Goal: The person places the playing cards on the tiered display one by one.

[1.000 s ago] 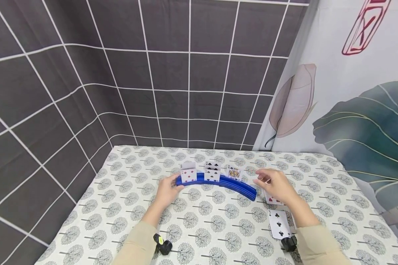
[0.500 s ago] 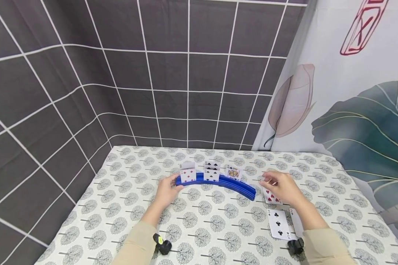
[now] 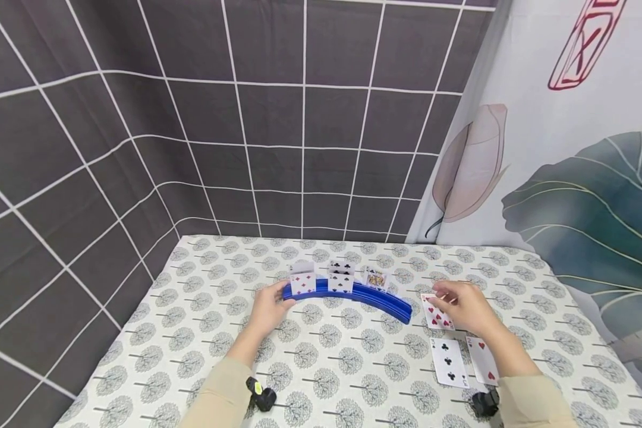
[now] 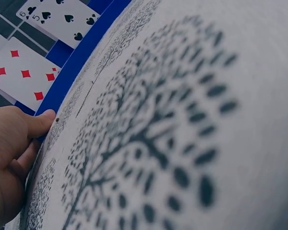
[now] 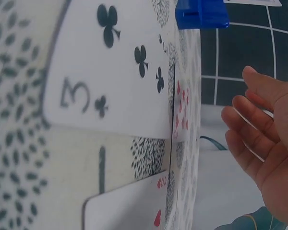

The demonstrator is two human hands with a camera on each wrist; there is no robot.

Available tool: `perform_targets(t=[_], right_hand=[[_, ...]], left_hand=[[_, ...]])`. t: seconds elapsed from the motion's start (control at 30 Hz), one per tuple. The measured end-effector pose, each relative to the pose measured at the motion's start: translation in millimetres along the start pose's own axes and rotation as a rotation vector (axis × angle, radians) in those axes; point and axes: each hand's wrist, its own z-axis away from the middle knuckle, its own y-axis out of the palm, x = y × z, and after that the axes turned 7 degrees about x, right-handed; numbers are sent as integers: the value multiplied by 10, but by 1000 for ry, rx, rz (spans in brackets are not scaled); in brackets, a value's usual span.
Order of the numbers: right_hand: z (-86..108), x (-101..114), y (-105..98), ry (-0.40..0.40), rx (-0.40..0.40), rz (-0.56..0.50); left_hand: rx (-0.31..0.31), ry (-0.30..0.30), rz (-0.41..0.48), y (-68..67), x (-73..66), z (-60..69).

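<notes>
My left hand [image 3: 267,309] grips the left end of a blue curved card holder [image 3: 387,301], its thumb against the front wall in the left wrist view. A five of diamonds [image 3: 302,283] stands in the holder with another card behind it. Further along are a five of spades [image 4: 69,24] with a clubs card [image 3: 342,265] behind, then a face card [image 3: 376,279]. My right hand [image 3: 465,304] hovers over a hearts card [image 3: 437,319] on the cloth. Its fingers are loosely bent with nothing between them in the right wrist view.
Nearer me on the right lie a three of clubs [image 3: 449,361] and a two of hearts [image 3: 483,359], both face up. A tree-print cloth [image 3: 353,362] covers the table. Behind it hangs a dark grid curtain [image 3: 331,119], with a leaf-print one [image 3: 529,148] to the right.
My right hand has drawn back to the right, away from the holder's right end, uncovering the hearts card and the two of hearts. The left hand keeps its place on the holder.
</notes>
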Motion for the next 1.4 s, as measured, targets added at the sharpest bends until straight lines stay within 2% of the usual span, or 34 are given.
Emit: perform_targets(t=[0.23,0.63,1.13,1.4], right_hand=[[63,-25,-32,45,26,-10],[168,-68,-65,70,30,-15],[282,-173,-60,55,-1,5],[333,-206,-71,86,16,16]], left_hand=[[-4,13,-1,-9,-15,18],[-13,15,-8,-1,13,-9],[-14,16,-27,-7,-14,-4],[-12,8,-27,-5,-30,7]])
